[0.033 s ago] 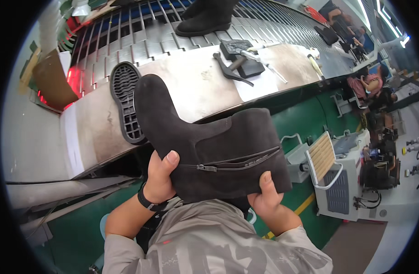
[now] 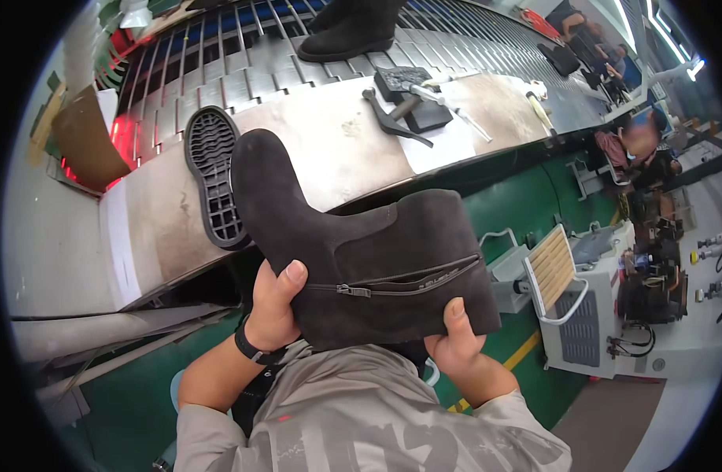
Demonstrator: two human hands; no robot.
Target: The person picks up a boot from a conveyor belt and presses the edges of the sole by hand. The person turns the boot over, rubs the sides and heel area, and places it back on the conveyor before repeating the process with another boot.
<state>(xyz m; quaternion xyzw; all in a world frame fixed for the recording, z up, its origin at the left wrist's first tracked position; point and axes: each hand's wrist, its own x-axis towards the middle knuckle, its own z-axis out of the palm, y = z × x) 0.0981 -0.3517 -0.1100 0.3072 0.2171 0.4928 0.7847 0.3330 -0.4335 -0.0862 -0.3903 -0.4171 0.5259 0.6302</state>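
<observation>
The boot (image 2: 361, 236) is in both hands, lying on its side in front of the person's shirt (image 2: 337, 409), toe pointing away past the edge of the bench (image 2: 329, 177) and open top to the right. The left hand (image 2: 276, 311) has it by the heel end, thumb pressed on the near face; its other fingers are hidden under the boot. The right hand (image 2: 459, 342) grips the shaft near the opening, thumb on top below the zip (image 2: 357, 290) — how its remaining fingers lie, I cannot tell.

The zip gapes toward the opening, with its slider close to the left thumb. A sole (image 2: 213, 173) shows its tread just beside the toe; whether it touches the boot or is joined to something beneath is unclear.

For a good hold, support at both ends looks right, since a soft shaft would probably sag if held by the heel alone. Both thumbs are best left clear of the zip's teeth, and light pressure should mark the dark nap less. Holding the boot level would make the seam and zip easier to see. The hammer (image 2: 392, 122) and black block (image 2: 428, 118) lie well apart from it — sensible, as hard edges could scuff it.
</observation>
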